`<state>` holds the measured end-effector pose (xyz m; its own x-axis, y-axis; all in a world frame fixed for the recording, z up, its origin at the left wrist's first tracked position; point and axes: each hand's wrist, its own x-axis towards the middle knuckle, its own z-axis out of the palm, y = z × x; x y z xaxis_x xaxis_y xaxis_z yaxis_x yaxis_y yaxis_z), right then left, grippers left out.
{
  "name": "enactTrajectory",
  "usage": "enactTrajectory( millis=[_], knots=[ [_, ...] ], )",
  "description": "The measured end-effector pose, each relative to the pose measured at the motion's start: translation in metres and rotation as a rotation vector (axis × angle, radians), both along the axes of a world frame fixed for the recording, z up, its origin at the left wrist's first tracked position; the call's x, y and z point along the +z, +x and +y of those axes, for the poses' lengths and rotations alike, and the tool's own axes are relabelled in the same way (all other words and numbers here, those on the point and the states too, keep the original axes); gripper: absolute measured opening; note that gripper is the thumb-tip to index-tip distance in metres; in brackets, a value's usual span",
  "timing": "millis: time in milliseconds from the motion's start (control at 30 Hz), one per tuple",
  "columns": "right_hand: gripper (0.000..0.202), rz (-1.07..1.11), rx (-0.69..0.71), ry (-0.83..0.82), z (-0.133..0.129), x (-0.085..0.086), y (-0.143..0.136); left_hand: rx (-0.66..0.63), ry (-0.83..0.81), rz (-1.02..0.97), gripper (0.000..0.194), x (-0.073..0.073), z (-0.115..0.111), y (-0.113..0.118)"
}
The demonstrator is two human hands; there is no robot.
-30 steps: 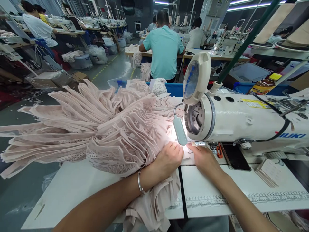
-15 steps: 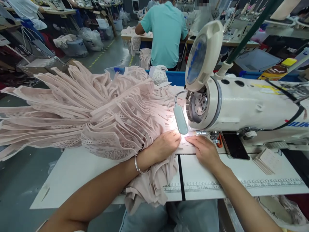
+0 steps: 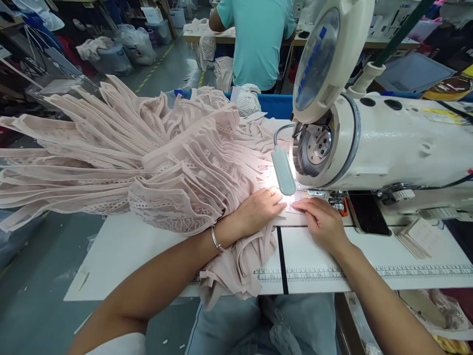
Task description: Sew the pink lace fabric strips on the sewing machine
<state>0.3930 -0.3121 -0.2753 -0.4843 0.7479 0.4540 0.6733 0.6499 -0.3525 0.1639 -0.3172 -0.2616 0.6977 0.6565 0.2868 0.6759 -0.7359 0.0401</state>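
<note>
A big heap of pale pink lace fabric (image 3: pixel 185 172) covers the left of the white sewing table (image 3: pixel 314 256), some of it hanging over the front edge. My left hand (image 3: pixel 258 212) rests at the heap's right side, its fingers closed on pink fabric under the lamp. Just right of it, my right hand (image 3: pixel 323 222) lies low on the table, fingertips pressed together on the same brightly lit cloth. The small lamp (image 3: pixel 284 171) hangs above both hands. Beside it stands the white sewing machine (image 3: pixel 399 143), its round end cover (image 3: pixel 318 59) swung up.
A dark phone (image 3: pixel 367 212) lies under the machine arm, with a stack of beige cards (image 3: pixel 417 236) to its right. Behind the table is a blue bin (image 3: pixel 273 104). A person in a teal shirt (image 3: pixel 256 44) sits farther back. A ruler strip runs along the front edge.
The whole view has shifted, with the machine appearing larger and farther right. Both hands stay at the lit cloth; my right fingers are slightly more bent.
</note>
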Motion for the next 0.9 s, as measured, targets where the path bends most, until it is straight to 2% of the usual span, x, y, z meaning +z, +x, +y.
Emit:
enactTrajectory(
  millis=[100,333,800,900],
  knots=[
    [0.042,-0.013,-0.014,0.002,0.0002,-0.0007,0.0002,0.061,-0.011,0.010,0.023,-0.0009,0.0004,0.0025],
    [0.041,0.003,-0.011,0.021,0.0007,0.0002,0.0000,-0.072,-0.070,-0.096,0.026,-0.0039,0.0015,-0.0020],
    [0.040,0.053,0.039,0.019,-0.0006,0.0024,-0.0014,-0.052,-0.155,-0.183,0.028,-0.0032,0.0007,-0.0031],
    [0.038,0.070,0.109,0.050,-0.0003,0.0040,-0.0013,-0.067,-0.121,-0.168,0.028,-0.0037,0.0000,-0.0030]
  ],
)
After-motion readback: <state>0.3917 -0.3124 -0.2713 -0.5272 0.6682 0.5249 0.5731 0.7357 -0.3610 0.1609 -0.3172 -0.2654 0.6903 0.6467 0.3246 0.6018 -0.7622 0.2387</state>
